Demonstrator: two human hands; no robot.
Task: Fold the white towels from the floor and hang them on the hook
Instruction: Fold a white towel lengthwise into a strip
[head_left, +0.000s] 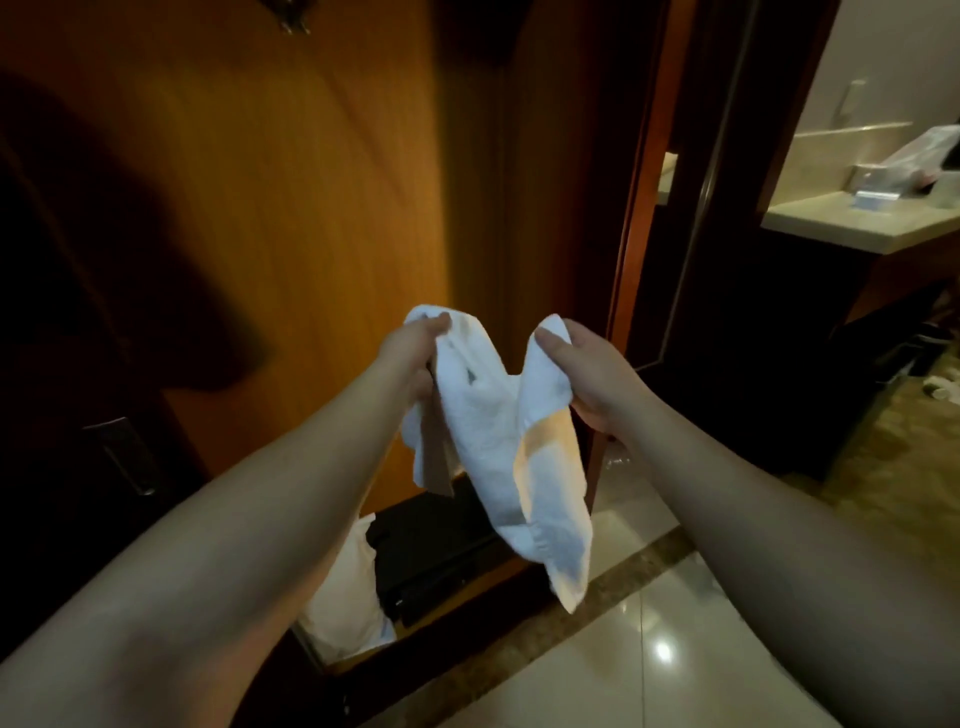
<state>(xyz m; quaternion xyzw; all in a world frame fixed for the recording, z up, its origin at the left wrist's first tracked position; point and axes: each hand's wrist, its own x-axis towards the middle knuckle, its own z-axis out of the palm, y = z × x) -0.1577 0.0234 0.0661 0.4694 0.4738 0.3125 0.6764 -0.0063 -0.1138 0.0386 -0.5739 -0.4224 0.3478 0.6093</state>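
Note:
A white towel (498, 421) hangs in the air in front of a wooden door, held by its two upper corners. My left hand (410, 358) pinches the left corner and my right hand (587, 369) pinches the right one. The cloth sags between them and trails down to a point near the floor. A metal hook (293, 21) shows at the top edge of the door, well above both hands. Another white cloth (348, 587) lies low at the foot of the door, partly behind my left forearm.
The wooden door (270, 208) fills the left and middle. A dark box-like object (426, 551) sits at its foot. Glossy floor tiles (649, 623) spread to the lower right. A bathroom counter (857, 218) with bags stands at the far right.

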